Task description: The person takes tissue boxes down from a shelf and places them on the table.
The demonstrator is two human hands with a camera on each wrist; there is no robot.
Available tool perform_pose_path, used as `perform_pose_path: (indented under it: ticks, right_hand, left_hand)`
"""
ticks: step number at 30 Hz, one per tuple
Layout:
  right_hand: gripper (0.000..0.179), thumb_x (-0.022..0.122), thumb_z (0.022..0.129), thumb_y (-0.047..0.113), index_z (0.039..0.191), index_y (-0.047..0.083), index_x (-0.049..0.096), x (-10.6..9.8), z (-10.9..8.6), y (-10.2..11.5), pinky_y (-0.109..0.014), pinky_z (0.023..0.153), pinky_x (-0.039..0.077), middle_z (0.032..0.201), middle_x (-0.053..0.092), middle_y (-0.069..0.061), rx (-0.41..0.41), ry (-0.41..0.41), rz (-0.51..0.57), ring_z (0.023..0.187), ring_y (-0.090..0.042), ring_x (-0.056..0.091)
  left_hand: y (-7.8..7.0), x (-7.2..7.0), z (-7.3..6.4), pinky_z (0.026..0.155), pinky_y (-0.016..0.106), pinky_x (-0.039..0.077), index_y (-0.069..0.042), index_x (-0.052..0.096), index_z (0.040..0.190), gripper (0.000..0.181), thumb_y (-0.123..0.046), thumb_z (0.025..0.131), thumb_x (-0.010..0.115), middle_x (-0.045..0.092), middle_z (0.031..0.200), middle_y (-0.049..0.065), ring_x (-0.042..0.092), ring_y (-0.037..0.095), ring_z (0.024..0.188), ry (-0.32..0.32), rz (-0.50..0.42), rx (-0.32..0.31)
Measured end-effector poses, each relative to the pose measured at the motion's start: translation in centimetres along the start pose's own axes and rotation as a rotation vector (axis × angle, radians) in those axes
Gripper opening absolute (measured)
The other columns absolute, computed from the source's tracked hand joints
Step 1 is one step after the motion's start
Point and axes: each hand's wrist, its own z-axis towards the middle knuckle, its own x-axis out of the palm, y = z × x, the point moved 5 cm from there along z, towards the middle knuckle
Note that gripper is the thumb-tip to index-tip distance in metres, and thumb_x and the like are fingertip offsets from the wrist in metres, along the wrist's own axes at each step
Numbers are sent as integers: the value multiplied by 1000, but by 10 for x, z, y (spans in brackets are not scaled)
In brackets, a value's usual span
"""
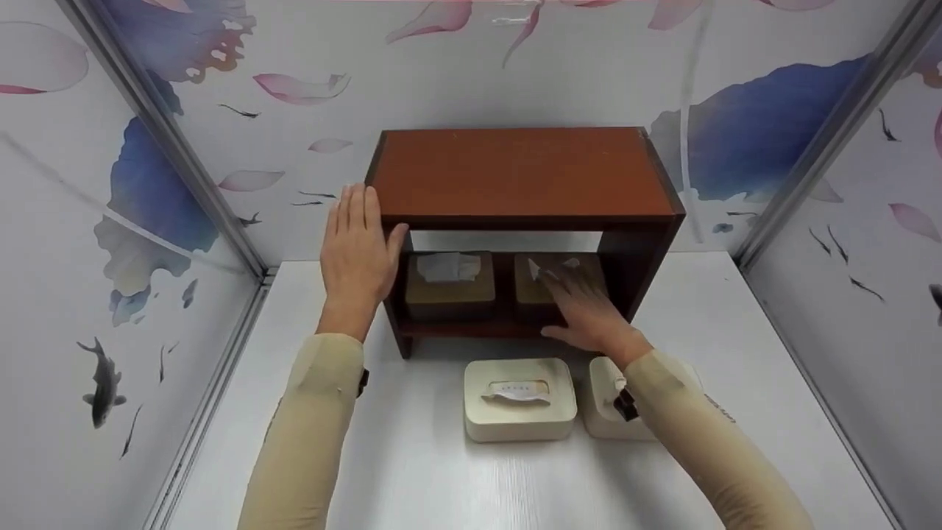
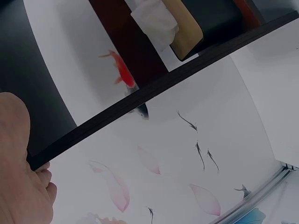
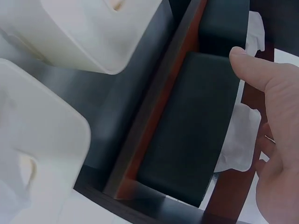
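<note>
Head view shows the left hand (image 1: 357, 254) straddling the near edge of the left side of the red-brown shelf unit (image 1: 515, 173), fingers straight along the outside, thumb on the inner side. Well apart from it, the right hand (image 1: 586, 315) reaches over the right-hand dark tissue box (image 3: 191, 126), fingers extended rather than wrapped round it. That box sits on the unit's lower board, to the right of the left-hand dark tissue box (image 1: 450, 294).

Good handling here, I judge, means bracing the unit firmly so it cannot slide on the bench (image 1: 412, 464), and bearing on the box's body, since the loose tissue (image 3: 238, 140) could snag or crumple.

Whether the right fingertips press the box or hover just above it, I cannot tell; they cover much of its top. The right sleeve (image 1: 714, 434) hides much of the right-hand white box (image 1: 607, 419), and the left wrist view cuts off most of the left hand.
</note>
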Motion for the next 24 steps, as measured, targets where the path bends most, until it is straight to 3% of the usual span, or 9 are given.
perform_pose_path:
  ticks: [7, 12, 18, 24]
  right_hand:
    - [103, 79, 81, 38, 158, 13, 15, 7, 24, -11, -56, 122, 16, 163, 13, -16, 112, 149, 23, 150, -36, 16]
    - [101, 80, 79, 40, 156, 14, 20, 10, 39, -20, -52, 124, 10, 163, 16, -16, 166, 228, 15, 151, -36, 14]
    - [109, 81, 76, 46, 158, 17, 15, 14, 51, -29, -49, 125, 4, 165, 9, -13, 243, 369, 12, 153, -32, 7]
    - [121, 84, 70, 52, 158, 12, 11, 24, 57, -35, -48, 125, 10, 165, 5, -14, 238, 435, -39, 153, -33, 4]
  left_hand:
    - [0, 1, 1, 127, 40, 10, -2, 15, 155, 69, -47, 105, 29, 17, 163, 15, 12, 29, 153, -38, -3, -4]
    - [-1, 2, 0, 126, 40, 11, -2, 16, 155, 66, -42, 105, 31, 20, 162, 16, 14, 29, 152, -57, 27, 0]
    - [0, 3, 0, 126, 40, 13, -1, 17, 154, 65, -41, 105, 33, 22, 161, 17, 16, 30, 152, -83, 26, 9]
    - [0, 4, 1, 126, 41, 14, 0, 18, 154, 64, -37, 105, 37, 23, 160, 17, 16, 30, 152, -94, 27, 9]
